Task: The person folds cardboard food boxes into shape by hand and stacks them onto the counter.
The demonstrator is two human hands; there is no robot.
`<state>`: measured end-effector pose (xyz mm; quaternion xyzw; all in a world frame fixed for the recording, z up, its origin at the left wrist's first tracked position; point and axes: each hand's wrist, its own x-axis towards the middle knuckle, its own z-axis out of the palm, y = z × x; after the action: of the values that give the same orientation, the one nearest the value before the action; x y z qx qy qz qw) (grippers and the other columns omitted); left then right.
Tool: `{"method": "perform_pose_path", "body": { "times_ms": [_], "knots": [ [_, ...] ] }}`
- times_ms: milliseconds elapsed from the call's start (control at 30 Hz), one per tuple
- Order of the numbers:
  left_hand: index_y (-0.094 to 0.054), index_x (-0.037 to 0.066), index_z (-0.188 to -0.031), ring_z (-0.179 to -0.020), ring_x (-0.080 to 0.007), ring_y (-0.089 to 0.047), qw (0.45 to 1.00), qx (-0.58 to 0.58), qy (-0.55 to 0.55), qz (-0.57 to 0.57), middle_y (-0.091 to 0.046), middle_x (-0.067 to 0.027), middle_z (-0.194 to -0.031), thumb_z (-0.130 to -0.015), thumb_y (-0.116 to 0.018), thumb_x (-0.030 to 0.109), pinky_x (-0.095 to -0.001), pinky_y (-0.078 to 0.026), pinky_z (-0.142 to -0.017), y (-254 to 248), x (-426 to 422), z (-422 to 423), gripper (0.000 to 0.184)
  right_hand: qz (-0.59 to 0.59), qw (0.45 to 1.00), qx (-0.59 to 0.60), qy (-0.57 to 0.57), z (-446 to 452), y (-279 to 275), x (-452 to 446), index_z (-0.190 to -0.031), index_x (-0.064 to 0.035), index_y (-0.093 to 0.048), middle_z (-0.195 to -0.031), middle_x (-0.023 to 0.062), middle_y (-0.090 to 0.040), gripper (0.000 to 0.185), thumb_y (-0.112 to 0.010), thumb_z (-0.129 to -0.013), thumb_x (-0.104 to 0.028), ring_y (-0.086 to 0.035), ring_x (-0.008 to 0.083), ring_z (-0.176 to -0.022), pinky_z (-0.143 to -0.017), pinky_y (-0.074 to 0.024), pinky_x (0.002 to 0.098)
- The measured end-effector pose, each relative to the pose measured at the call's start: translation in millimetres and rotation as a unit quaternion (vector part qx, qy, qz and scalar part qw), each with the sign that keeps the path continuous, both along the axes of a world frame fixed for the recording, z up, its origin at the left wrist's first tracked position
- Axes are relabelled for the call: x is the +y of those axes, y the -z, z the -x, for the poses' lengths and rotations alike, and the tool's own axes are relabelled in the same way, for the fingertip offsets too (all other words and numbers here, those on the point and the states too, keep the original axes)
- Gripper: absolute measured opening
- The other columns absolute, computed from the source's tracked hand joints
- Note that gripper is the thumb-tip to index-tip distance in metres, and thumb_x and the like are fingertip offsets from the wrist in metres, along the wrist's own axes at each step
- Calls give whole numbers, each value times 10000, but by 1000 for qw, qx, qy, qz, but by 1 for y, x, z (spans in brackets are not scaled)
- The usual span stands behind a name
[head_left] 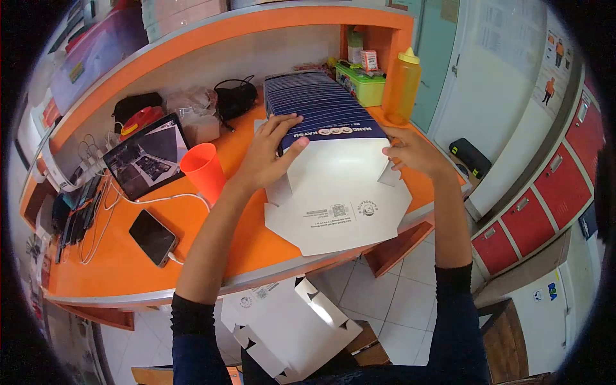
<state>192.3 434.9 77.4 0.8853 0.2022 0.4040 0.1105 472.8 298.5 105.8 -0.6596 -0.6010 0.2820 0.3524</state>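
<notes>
A long row of nested dark blue cartons (321, 102) lies on the orange desk. The nearest one has its white inner side and a wide printed flap (350, 215) spread toward the desk's front edge. My left hand (269, 151) rests at the carton's left edge, fingers apart over the blue top. At the right corner is my right hand (414, 151), its fingers bent around the edge of the white side panel. Below the desk, a flat white cardboard sheet (289, 327) with cut-out tabs lies over my lap.
Left on the orange desk (186, 250) are an orange cup (204, 172), a tablet (146, 156), a phone (154, 237) and white cables. A yellow bottle (401, 90) and a green box (359, 83) stand at the back right. Red lockers (561, 179) line the right side.
</notes>
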Motion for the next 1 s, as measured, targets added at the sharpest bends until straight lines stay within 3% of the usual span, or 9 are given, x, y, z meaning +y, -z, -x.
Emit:
{"method": "perform_pose_path", "body": {
  "times_ms": [200,300,500,600,700,800,833,900,1000],
  "knots": [
    [-543,41,-1258,-1252,-343,-422,1000,-9,-13,10,-497,-160,-1311,-893,-559,442,-432,-303,-1062,2,0,0,543,-17,997,-60,-36,6,-6,-2,-1342,-43,-465,-910,75,-597,482,-556,-880,-145,-593,142,-802,-663,-543,295],
    [-545,41,-1257,-1246,-336,-433,1000,-5,-8,3,-499,-160,-1310,-891,-561,440,-432,-305,-1060,2,2,2,541,-8,999,-46,-13,12,-8,2,-1222,10,-533,-886,59,-600,372,-552,-905,-184,-577,118,-756,-622,-511,271],
    [-570,41,-1231,-1243,-322,-436,1000,-4,5,0,-512,-140,-1293,-890,-575,404,-422,-309,-1055,-1,2,5,498,-90,986,124,67,3,33,32,-931,-18,-635,-812,35,-622,242,-570,-929,-251,-560,102,-667,-594,-465,255],
    [-469,8,-1315,-1214,-353,-453,1000,16,11,-18,-464,-206,-1318,-851,-620,449,-403,-293,-1075,4,14,6,658,-143,982,62,103,7,39,26,-928,1,-648,-816,45,-641,305,-606,-903,-300,-586,119,-680,-617,-484,272],
    [-143,-20,-1454,-1245,-399,-426,991,-45,-110,-57,-348,-312,-1379,-776,-677,530,-395,-290,-1089,39,-4,8,1024,-119,986,-18,117,9,60,20,-936,25,-663,-803,98,-673,371,-711,-797,-316,-638,172,-689,-637,-507,325],
    [205,-26,-1414,-1291,-436,-371,993,97,28,67,-215,-390,-1414,-701,-696,621,-386,-313,-1085,59,0,20,1319,-141,988,-32,60,1,79,25,-975,38,-653,-822,111,-679,384,-741,-734,-248,-647,171,-708,-641,-513,304],
    [289,-3,-1382,-1298,-449,-363,976,178,-48,120,-218,-375,-1429,-693,-678,650,-390,-359,-1053,54,-8,22,1355,-139,989,15,54,1,79,21,-986,41,-651,-827,110,-680,376,-735,-725,-216,-646,172,-711,-644,-513,299],
    [274,9,-1395,-1263,-459,-402,970,188,-39,148,-260,-376,-1409,-695,-668,659,-390,-373,-1041,49,-8,23,1342,-131,985,106,40,1,74,13,-1007,47,-646,-837,107,-681,369,-723,-706,-152,-645,173,-717,-651,-513,289],
    [262,28,-1407,-1217,-466,-452,971,183,-24,154,-322,-371,-1380,-699,-663,658,-397,-391,-1024,50,-6,25,1324,-88,987,134,-5,-4,73,10,-1063,57,-628,-897,114,-680,359,-719,-742,-77,-647,161,-726,-676,-517,274]
  ]
}}
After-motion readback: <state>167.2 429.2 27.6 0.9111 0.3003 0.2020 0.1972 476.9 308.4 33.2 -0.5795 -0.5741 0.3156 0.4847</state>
